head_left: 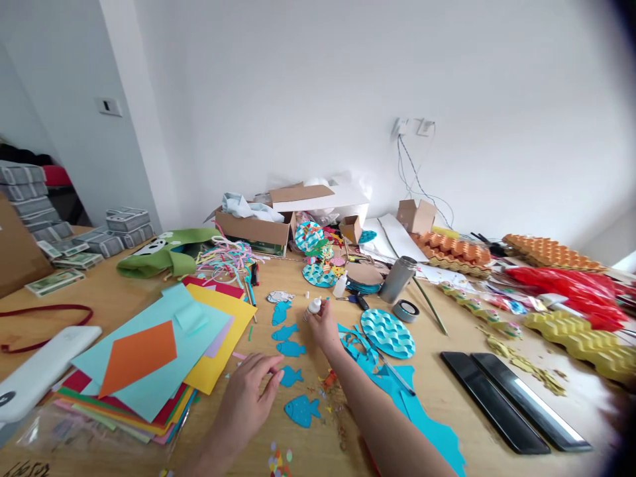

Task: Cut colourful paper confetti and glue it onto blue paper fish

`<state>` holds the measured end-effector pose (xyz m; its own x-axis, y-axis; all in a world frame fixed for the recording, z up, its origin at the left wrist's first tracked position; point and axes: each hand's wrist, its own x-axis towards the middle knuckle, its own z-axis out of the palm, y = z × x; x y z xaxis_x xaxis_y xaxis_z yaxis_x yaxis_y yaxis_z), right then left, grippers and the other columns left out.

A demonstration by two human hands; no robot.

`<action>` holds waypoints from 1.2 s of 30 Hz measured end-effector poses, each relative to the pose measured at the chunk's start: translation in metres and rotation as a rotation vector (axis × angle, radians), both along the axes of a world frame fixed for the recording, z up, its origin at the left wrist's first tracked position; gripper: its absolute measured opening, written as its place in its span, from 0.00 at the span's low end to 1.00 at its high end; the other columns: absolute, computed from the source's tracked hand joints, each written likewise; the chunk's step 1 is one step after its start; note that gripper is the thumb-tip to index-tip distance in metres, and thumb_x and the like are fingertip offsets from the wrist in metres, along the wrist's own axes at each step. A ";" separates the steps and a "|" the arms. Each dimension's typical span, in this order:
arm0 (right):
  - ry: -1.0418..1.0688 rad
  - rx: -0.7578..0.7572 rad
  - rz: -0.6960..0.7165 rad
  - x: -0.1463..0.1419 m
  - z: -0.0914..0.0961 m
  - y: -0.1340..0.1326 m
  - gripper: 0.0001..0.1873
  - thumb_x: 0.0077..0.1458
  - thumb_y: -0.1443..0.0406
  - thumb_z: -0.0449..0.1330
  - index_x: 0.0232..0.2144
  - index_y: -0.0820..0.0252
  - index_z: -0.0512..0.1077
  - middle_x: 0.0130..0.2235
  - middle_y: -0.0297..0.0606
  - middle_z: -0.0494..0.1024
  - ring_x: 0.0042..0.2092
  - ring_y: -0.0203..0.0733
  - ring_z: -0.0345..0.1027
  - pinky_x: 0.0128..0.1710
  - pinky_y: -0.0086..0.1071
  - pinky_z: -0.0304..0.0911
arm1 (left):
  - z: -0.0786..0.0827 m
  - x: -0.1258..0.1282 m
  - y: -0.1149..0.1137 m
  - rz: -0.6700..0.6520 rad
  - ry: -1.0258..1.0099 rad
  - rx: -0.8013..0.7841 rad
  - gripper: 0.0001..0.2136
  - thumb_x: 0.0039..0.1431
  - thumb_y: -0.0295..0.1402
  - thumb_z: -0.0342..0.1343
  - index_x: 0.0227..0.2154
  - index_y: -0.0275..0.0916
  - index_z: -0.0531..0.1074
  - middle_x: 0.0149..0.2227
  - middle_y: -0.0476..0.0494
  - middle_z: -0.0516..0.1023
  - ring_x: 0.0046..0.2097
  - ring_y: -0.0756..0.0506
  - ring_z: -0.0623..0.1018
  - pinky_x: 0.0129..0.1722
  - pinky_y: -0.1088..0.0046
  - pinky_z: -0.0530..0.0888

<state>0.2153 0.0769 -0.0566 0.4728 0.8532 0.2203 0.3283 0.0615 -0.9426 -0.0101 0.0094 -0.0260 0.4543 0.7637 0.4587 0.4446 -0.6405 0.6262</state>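
Blue paper fish (301,410) lie in a row on the wooden bench (124,291), between the two hands. Right hand (324,322) is clamped around a small white glue bottle (313,307) at the far end of the row. Left hand (248,391) rests fingers loosely together, just beside another fish (291,376) and the stacked coloured paper (163,344).

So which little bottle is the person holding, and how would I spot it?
Start at the stack of coloured paper on the wooden table, then follow the column of blue paper fish beside it upward. At its top the right hand grips a small white glue bottle; a similar bottle stands free beyond it.
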 end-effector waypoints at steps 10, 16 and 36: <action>-0.289 -0.155 -0.009 0.004 -0.004 0.002 0.15 0.50 0.67 0.56 0.42 0.57 0.63 0.40 0.41 0.77 0.41 0.46 0.73 0.36 0.34 0.64 | -0.008 0.003 0.000 0.012 -0.018 -0.027 0.10 0.62 0.33 0.50 0.42 0.42 0.74 0.35 0.44 0.80 0.37 0.45 0.79 0.38 0.69 0.77; -0.446 -0.236 -0.022 0.005 0.005 -0.001 0.13 0.51 0.65 0.56 0.42 0.58 0.66 0.37 0.41 0.79 0.36 0.45 0.73 0.33 0.32 0.62 | 0.000 0.004 -0.004 0.007 0.017 -0.038 0.10 0.62 0.32 0.49 0.41 0.41 0.75 0.35 0.43 0.80 0.38 0.45 0.79 0.39 0.67 0.77; -0.987 -0.372 0.233 -0.048 0.064 0.001 0.05 0.59 0.65 0.57 0.34 0.58 0.73 0.36 0.44 0.78 0.41 0.48 0.71 0.41 0.38 0.62 | 0.013 0.008 -0.014 -0.007 0.088 -0.195 0.10 0.58 0.26 0.51 0.39 0.40 0.75 0.37 0.42 0.78 0.42 0.41 0.75 0.43 0.63 0.71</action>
